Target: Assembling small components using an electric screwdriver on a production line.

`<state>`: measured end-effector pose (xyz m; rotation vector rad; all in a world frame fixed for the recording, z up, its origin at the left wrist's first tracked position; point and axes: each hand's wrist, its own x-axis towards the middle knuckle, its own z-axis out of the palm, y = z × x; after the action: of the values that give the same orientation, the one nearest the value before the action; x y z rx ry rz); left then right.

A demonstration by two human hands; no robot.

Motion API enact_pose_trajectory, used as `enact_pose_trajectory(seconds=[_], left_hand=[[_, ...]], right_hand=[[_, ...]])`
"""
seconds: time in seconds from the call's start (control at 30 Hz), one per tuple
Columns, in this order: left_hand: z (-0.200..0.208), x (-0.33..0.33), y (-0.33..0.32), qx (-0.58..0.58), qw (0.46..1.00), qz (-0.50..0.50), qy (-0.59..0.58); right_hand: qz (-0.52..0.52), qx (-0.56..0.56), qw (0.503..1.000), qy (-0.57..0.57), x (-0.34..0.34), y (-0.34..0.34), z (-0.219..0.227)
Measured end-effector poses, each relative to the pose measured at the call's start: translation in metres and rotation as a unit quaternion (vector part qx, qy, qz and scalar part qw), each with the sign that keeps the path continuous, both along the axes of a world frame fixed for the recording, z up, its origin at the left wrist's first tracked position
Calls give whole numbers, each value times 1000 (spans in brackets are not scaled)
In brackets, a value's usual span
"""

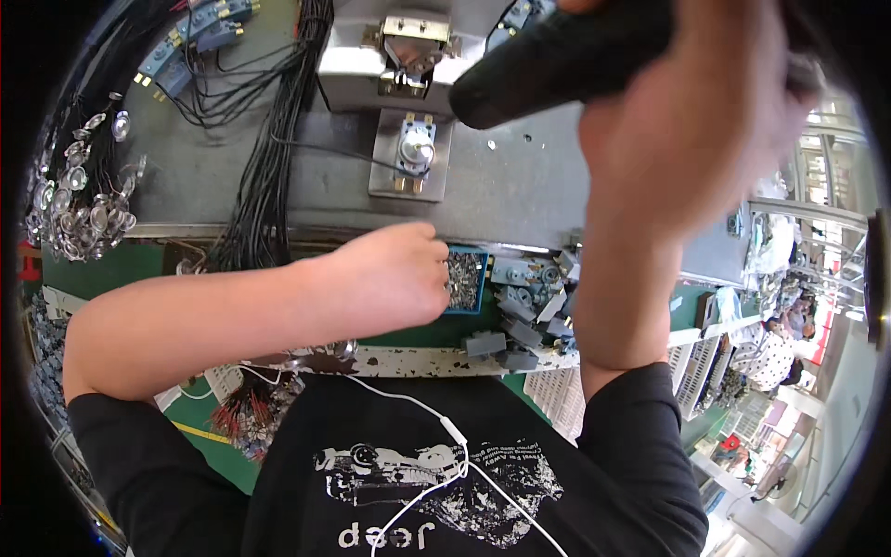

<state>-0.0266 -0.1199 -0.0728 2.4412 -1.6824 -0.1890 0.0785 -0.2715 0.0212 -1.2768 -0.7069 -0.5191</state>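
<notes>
At the bench's near edge, the left hand [390, 278] reaches from the left over a small blue tray [466, 278] of tiny metal parts, its fingers curled down into the tray's left side; whether they pinch a part cannot be told, since the fingertips are hidden. Just right of the tray lies a heap of grey blocks [534, 311]. The right hand [691, 111] is raised near the camera at the upper right, closed around the grip of a black power tool [557, 56] whose dark barrel points left over the grey worktop [520, 176]. Below the barrel, a metal fixture [411, 153] holds a small round part upright. Black wire bundles [269, 167] run down the worktop on the left, and clear round lenses [83, 204] lie piled at the far left.
</notes>
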Motion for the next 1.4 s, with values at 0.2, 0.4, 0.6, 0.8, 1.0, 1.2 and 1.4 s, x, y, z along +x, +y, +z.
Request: enact_pose_trajectory(seconds=[0.2, 0.4, 0.6, 0.8, 1.0, 1.2, 1.4], left_hand=[[0, -2, 1, -46, 998, 12, 38], [12, 0, 2, -59, 994, 22, 85], [10, 3, 4, -82, 987, 47, 126], [14, 3, 4, -111, 975, 41, 187], [40, 12, 27, -182, 970, 131, 92], [30, 37, 47, -232, 937, 258, -29], [17, 37, 42, -209, 935, 283, -47]], right_hand=[[-56, 26, 997, 45, 4, 27, 19], [175, 225, 932, -223, 60, 72, 6], [27, 75, 996, 46, -4, 93, 15], [91, -14, 994, 64, 21, 76, 28], [52, 44, 991, 118, -1, 74, 36], [41, 27, 985, 168, -5, 39, 35], [41, 11, 989, 139, -20, 15, 23]])
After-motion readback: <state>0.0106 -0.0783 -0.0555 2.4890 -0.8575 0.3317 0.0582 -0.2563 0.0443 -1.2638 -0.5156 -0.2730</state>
